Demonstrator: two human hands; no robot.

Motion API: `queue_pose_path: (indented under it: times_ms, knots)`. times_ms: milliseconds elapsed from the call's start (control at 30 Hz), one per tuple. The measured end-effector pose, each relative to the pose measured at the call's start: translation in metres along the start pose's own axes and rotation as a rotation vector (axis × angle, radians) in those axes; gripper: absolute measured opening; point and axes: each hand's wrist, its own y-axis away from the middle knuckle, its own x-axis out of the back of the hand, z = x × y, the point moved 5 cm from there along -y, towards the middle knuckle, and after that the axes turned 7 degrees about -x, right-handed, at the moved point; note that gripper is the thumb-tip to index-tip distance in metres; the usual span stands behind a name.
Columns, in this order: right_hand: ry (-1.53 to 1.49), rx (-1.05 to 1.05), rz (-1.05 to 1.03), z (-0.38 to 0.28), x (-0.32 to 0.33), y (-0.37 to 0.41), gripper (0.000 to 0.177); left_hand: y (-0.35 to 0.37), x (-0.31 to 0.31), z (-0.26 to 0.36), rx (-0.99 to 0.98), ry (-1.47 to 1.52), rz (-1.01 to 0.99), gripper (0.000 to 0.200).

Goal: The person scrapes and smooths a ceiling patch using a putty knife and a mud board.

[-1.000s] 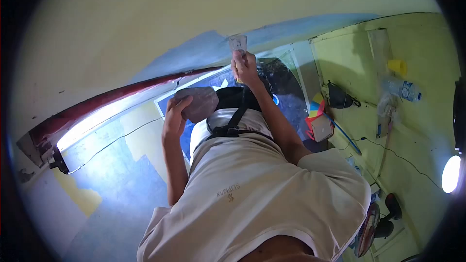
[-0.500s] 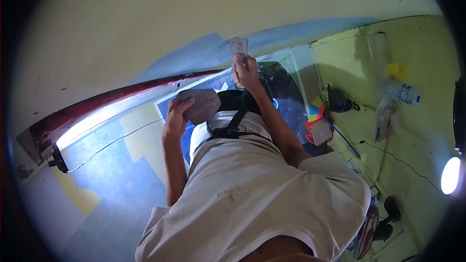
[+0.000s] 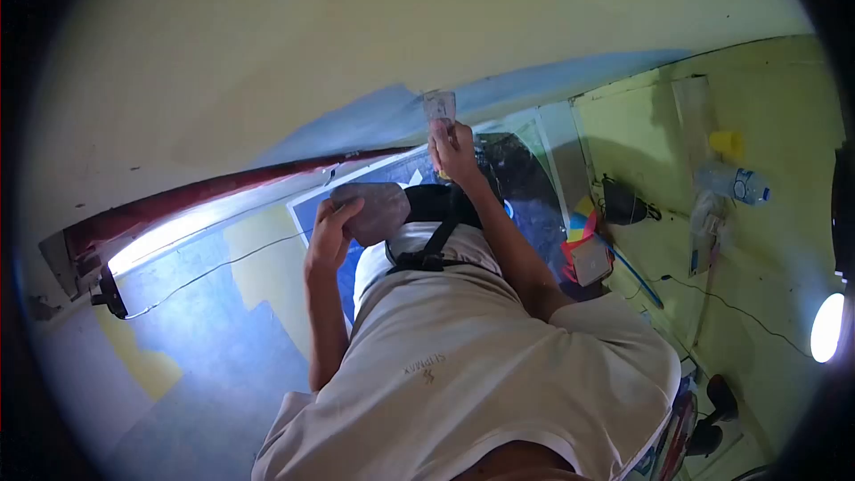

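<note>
My right hand (image 3: 455, 153) is closed around a putty knife (image 3: 440, 107), its blade pointing up at the wall. The blade's tip lies at the edge of a blue patch (image 3: 374, 116) on the cream wall (image 3: 356, 18); whether it touches is hard to tell. In front of my waist, my left hand (image 3: 329, 233) grips a flat greyish plate (image 3: 378, 212) by its near left edge, thumb on top. The plate's underside is hidden.
A lit lamp (image 3: 826, 328) glows at far right, and a light tube (image 3: 165, 239) at left trails a cable. On the right are a yellow cup (image 3: 727, 143), a plastic bottle (image 3: 746, 187), a dark bag (image 3: 622, 202) and a blue hose (image 3: 637, 276).
The whole scene has slid slightly downward in the view, as the camera tilted. Both hands keep their grips, and the putty knife stays by the blue patch.
</note>
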Motion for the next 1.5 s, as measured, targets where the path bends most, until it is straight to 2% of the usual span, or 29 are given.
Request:
queue_pose_path:
  times_ms: [33,100,167,333,433,567,600,733,867,967,1067,1167,1300,1433,1500]
  knots:
    - [-0.015,0.007,0.038,-0.005,-0.006,-0.001,0.038,-0.002,-0.002,0.001,-0.016,0.011,0.009,0.023]
    - [-0.032,-0.091,-0.021,-0.014,-0.012,0.001,0.036,-0.001,-0.003,-0.002,-0.002,0.019,-0.024,0.021]
    - [-0.035,-0.055,0.030,-0.004,-0.006,0.004,0.038,-0.002,0.000,-0.003,0.025,0.010,-0.040,0.021]
    - [-0.109,-0.144,0.022,-0.019,-0.018,0.007,0.042,-0.002,0.004,-0.007,-0.005,-0.007,0.015,0.021]
    - [-0.011,-0.036,0.021,-0.008,-0.005,0.001,0.043,-0.007,0.005,-0.005,0.000,-0.003,0.014,0.022]
    - [0.020,-0.051,-0.003,-0.029,-0.020,0.003,0.046,-0.008,0.000,-0.001,-0.017,0.029,-0.010,0.023]
    - [-0.058,-0.111,0.031,-0.015,-0.018,0.001,0.045,-0.005,0.003,-0.005,-0.002,0.026,-0.003,0.023]
    - [-0.121,-0.064,-0.030,-0.016,-0.014,0.006,0.040,-0.002,-0.002,-0.001,-0.011,0.001,0.006,0.023]
    - [-0.177,-0.179,0.037,-0.010,-0.016,0.010,0.037,-0.009,0.003,-0.009,-0.009,0.008,0.059,0.021]
    - [-0.076,-0.027,-0.020,-0.002,-0.008,0.000,0.037,-0.012,0.010,-0.015,-0.014,-0.030,0.018,0.020]
    - [-0.071,-0.068,-0.004,-0.012,-0.015,0.001,0.038,-0.005,-0.009,0.002,-0.031,0.014,0.017,0.020]
    - [0.022,0.019,0.009,-0.015,-0.012,0.001,0.039,-0.007,-0.003,-0.003,-0.012,0.031,0.004,0.021]
    - [-0.037,-0.147,0.023,-0.025,-0.019,0.006,0.041,-0.004,-0.005,0.000,-0.033,0.000,0.020,0.023]
    - [0.091,0.017,0.034,-0.025,-0.013,0.003,0.050,-0.004,-0.006,-0.001,-0.026,0.021,0.033,0.025]
    - [-0.022,-0.028,0.038,-0.028,-0.018,0.002,0.046,-0.009,-0.003,0.000,-0.025,-0.026,0.022,0.025]
